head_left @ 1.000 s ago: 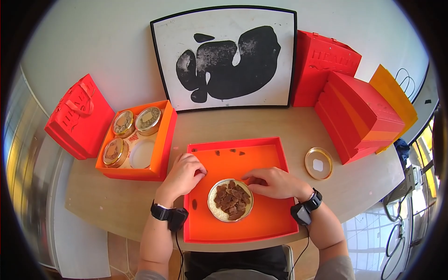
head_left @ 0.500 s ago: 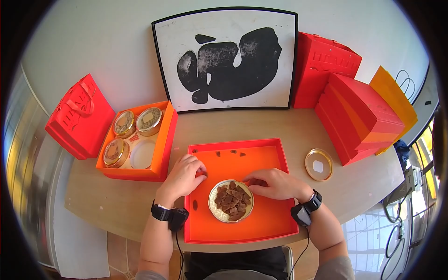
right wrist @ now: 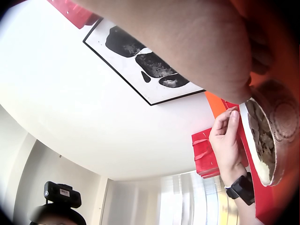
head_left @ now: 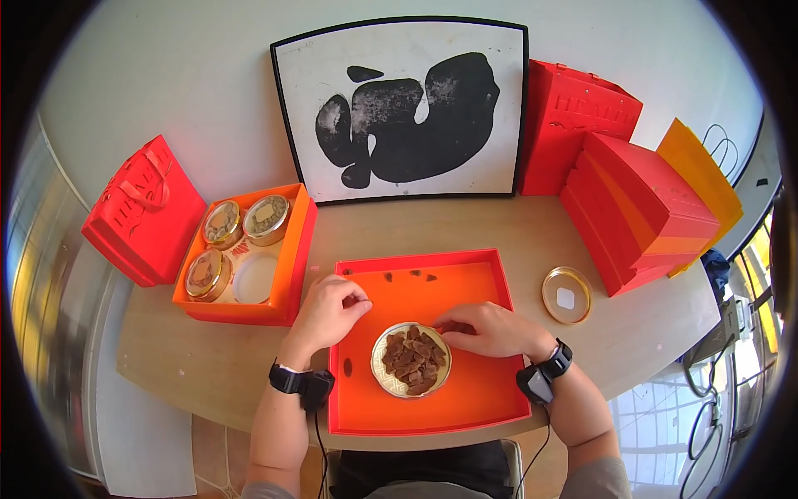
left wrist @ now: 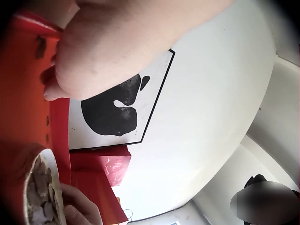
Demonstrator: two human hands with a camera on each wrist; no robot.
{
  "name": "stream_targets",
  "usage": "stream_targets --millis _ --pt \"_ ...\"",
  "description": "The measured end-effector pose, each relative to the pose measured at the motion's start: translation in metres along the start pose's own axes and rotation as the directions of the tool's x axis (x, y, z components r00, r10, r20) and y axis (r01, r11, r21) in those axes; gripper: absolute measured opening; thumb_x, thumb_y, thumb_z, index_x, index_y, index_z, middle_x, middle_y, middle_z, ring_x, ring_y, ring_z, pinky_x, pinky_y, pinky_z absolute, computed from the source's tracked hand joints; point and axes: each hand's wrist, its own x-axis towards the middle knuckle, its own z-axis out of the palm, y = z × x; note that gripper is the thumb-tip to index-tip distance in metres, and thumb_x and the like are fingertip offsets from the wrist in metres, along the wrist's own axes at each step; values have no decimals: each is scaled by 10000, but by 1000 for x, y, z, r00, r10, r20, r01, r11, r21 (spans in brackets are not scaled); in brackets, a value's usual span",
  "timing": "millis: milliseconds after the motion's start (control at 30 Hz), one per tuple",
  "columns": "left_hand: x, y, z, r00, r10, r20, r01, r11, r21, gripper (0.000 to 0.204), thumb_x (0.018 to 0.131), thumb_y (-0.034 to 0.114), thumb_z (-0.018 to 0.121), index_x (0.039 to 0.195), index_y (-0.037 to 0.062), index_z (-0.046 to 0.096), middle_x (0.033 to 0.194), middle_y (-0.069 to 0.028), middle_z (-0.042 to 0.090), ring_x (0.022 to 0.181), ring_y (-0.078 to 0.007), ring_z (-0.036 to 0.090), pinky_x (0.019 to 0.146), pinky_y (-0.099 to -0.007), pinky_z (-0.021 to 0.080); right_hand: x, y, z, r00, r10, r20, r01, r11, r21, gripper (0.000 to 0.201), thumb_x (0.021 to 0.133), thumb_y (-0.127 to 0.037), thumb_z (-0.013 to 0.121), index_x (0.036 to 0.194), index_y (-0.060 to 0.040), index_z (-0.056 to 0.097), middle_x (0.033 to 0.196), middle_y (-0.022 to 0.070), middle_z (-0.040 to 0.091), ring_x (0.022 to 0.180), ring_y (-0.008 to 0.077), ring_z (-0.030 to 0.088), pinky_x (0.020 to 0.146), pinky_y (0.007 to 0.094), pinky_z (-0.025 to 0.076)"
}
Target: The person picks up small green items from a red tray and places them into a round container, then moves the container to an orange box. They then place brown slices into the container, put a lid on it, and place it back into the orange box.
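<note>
A shallow round tub (head_left: pixel 378 382) stands in the red-and-orange tray (head_left: pixel 465 407), part filled with brown dried slices (head_left: pixel 413 359). My right hand (head_left: pixel 490 327) is at its right rim, thumb and fingers bent about the edge. Over the tray's left side is my left hand (head_left: pixel 331 309), fingers curled and thumb against the index finger. The right wrist view shows a small brown slice (right wrist: pixel 232 108) pinched at the left fingertips. One dark slice (head_left: pixel 347 367) lies by the tray's left wall, and several small dark pieces (head_left: pixel 388 277) lie along the back.
At the left, an orange box (head_left: pixel 291 249) holds three lidded tubs (head_left: pixel 266 218) beside a red bag (head_left: pixel 141 216). A clear gold-rimmed lid (head_left: pixel 567 295) lies right of the tray. Behind stand a framed picture (head_left: pixel 399 125), another red bag (head_left: pixel 573 116) and red boxes (head_left: pixel 640 200).
My left hand has shifted slightly, its fingertips rising a little and turning toward the tub. My right hand stays at the rim, and the tub has not moved.
</note>
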Motion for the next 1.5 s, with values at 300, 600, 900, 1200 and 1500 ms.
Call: stream_targets --millis 300,600,900,1200,1500 --pt "-2 6 -7 971 -238 1 192 779 -597 210 967 161 706 1044 -27 763 956 -101 779 903 -139 697 854 -316 538 0 2 1 1000 2 -5 -2 1000 8 318 988 -212 632 1207 9 695 1075 186 749 969 327 731 862 395 575" --pt "-10 23 -19 946 219 239 -94 891 -444 226 907 156 780 1108 53 775 956 -87 745 955 -196 685 868 -322 530 0 -1 0 1000 4 -8 -4 1000 7 319 983 -215 634 1204 5 702 1055 183 751 950 323 731 852 392 574" --pt "-6 -4 -14 984 -116 -132 131 986 107 213 853 82 738 1061 37 739 1059 -126 728 937 -325 681 869 -428 563 0 4 1 1000 -7 8 7 999 -41 331 1004 -228 646 1244 -3 685 1104 153 749 968 267 731 862 355 573" --pt "-10 3 -11 995 -95 12 87 948 306 179 876 101 705 1049 71 741 1126 -36 704 948 -295 706 817 -424 574 0 3 0 1000 -2 9 2 1000 -29 335 1005 -234 645 1246 -5 682 1104 151 750 976 269 733 865 356 574" --pt "-6 -4 -8 987 -128 94 109 976 187 128 894 47 641 991 47 724 1024 -85 725 932 -301 709 802 -421 571 0 1 -1 999 33 26 -32 999 -36 333 1005 -238 648 1242 -7 686 1116 151 749 990 270 733 872 357 573"
